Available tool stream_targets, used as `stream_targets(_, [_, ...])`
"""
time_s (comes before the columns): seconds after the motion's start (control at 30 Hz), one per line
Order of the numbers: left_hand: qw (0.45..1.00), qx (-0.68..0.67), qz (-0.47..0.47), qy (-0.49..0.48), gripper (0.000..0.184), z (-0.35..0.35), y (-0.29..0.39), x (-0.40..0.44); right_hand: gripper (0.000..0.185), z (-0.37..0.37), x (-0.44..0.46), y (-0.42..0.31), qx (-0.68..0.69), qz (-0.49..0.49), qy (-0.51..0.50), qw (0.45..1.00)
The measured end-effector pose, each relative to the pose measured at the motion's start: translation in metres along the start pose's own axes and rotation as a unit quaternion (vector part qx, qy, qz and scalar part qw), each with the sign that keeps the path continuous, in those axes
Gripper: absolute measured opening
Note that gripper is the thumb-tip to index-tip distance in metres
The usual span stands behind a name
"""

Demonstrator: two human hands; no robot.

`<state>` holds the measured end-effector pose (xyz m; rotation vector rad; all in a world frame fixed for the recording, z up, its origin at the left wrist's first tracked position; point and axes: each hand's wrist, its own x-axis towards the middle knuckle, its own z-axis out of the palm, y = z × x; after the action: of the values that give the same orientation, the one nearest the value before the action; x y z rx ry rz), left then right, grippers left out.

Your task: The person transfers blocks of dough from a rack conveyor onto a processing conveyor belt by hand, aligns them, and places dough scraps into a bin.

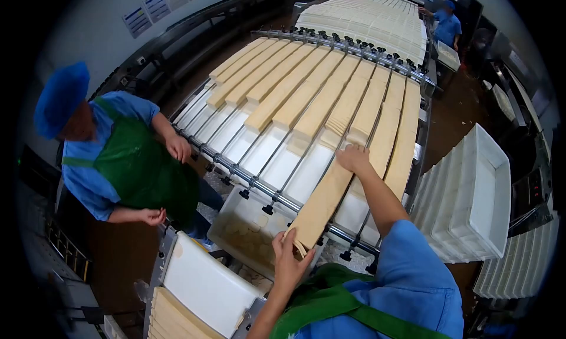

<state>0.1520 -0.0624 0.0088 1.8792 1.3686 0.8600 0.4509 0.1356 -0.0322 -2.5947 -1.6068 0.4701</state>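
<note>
A long row of pale yellow dough wrappers [323,204], packed face to face, slants across the near rail of the lane table. My left hand [288,257] grips its near end, where a few thin wrappers peel apart under the fingers. At the far end my right hand [354,157] is closed around the row, fingertips partly hidden. Just beyond it, another row of dough wrappers [365,115] lies in its lane, and a few loose wrappers lean at the end of the neighbouring row [336,125].
More wrapper rows [277,97] fill the lanes between metal rods. A co-worker in a green apron [147,162] stands at the left. Below the rail sits a bin with round dough pieces [239,227]. Stacked white trays [460,203] stand at right; a white chute [206,280] is lower left.
</note>
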Motion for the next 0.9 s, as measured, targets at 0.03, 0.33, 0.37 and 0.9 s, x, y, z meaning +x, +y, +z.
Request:
stream_targets(0.03, [1.000,0.004,-0.003,0.000,0.070,0.004,0.002,0.004,0.063,0.005,0.006,0.003,0.003,-0.002,-0.003,1.000])
stream_targets(0.33, [1.000,-0.001,-0.017,0.000,0.068,0.036,0.007,0.036,0.050,0.001,0.025,0.020,-0.005,-0.040,0.115,0.993])
stream_targets(0.37, [1.000,-0.004,-0.015,0.001,0.069,0.040,0.004,0.038,0.048,0.002,0.028,0.022,0.008,-0.042,0.099,0.994])
stream_targets(0.9, [0.989,-0.146,0.014,-0.004,0.056,0.061,-0.035,0.048,0.033,0.013,-0.133,-0.029,0.246,-0.508,0.128,0.815])
